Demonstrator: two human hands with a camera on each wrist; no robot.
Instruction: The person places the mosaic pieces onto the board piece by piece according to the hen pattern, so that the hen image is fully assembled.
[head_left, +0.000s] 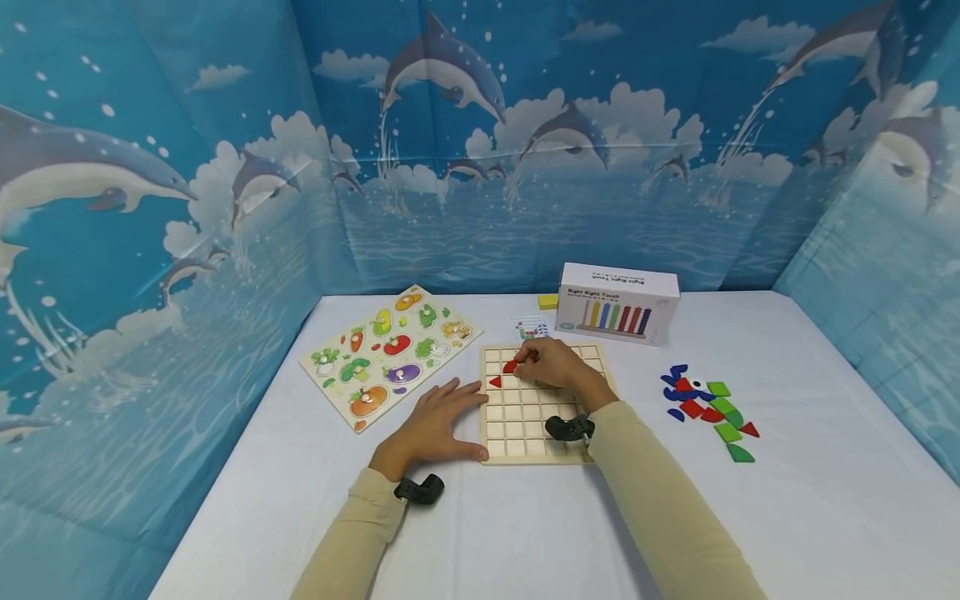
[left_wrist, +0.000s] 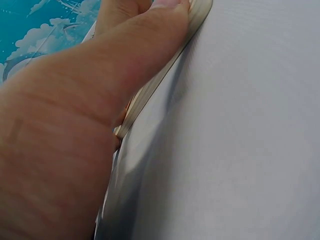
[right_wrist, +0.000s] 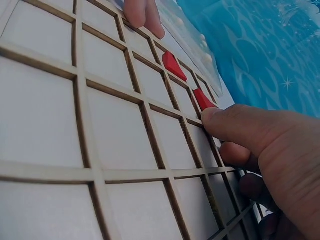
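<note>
**Two red pieces on the grid board, one under the right hand**

A white table (head_left: 525,533) fills the space between dolphin-printed blue walls (head_left: 187,208). Toward the table's far-left corner lies a vegetable puzzle board (head_left: 390,354), turned at a slant so its long side runs from the near left up toward the far edge. At the far edge, near the middle, stands a white toy box (head_left: 617,302) with coloured bars printed on its front; a yellow block (head_left: 548,301) lies just beside its left end, and a small printed card (head_left: 531,326) sits in front of that. Toward the right edge lies a loose heap of flat shapes (head_left: 708,408) in blue, red and green, well apart from everything else.

In the middle of the table lies the wooden grid board (head_left: 517,425), pale, square-celled, its sides roughly square to the table's edges. The right forearm lies across its right half and hides those cells.

The left hand (head_left: 438,425) lies flat with fingers spread and straight, its thumb pressed along the board's left edge, the palm on the table.

The right hand (head_left: 551,362) sits over the board's far rows, fingers curled, pinching a red piece (head_left: 511,366) at the far-left part of the grid. From the wrist view, that piece (right_wrist: 202,98) is a flat wedge, its long axis running along the row of cells; the thumb covers its near end. A second red triangle (head_left: 495,382) lies one row nearer, at the board's left edge, pointing left.
</note>
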